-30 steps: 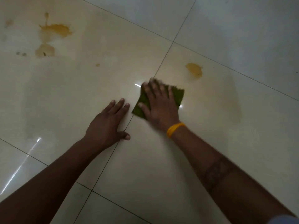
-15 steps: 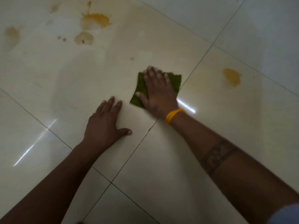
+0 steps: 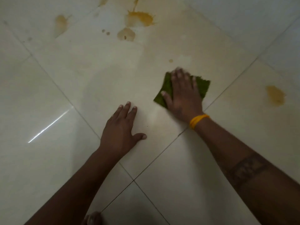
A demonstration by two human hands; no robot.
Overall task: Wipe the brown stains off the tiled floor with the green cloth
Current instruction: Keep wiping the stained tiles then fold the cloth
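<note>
My right hand (image 3: 183, 93) presses flat on the folded green cloth (image 3: 203, 87), which lies on the cream tiled floor (image 3: 113, 75) near a grout line. A yellow band circles that wrist. My left hand (image 3: 121, 127) rests palm down on the tile to the left, fingers spread, holding nothing. Brown stains sit ahead: a big splash (image 3: 140, 17), a round patch (image 3: 126, 34) below it, a faded smear (image 3: 61, 23) at the left and a tiny spot (image 3: 170, 60) just beyond the cloth. Another stain (image 3: 276, 95) lies to the right of the cloth.
Dark grout lines cross the floor diagonally and meet near the bottom middle (image 3: 134, 180). A bright light streak (image 3: 48, 125) reflects off the glossy tile at the left. A foot (image 3: 92, 218) shows at the bottom edge.
My right hand has slid the cloth across the grout line, away from the right-hand stain and onto the tile with the big stains. The view has shifted; my left hand stays planted.
</note>
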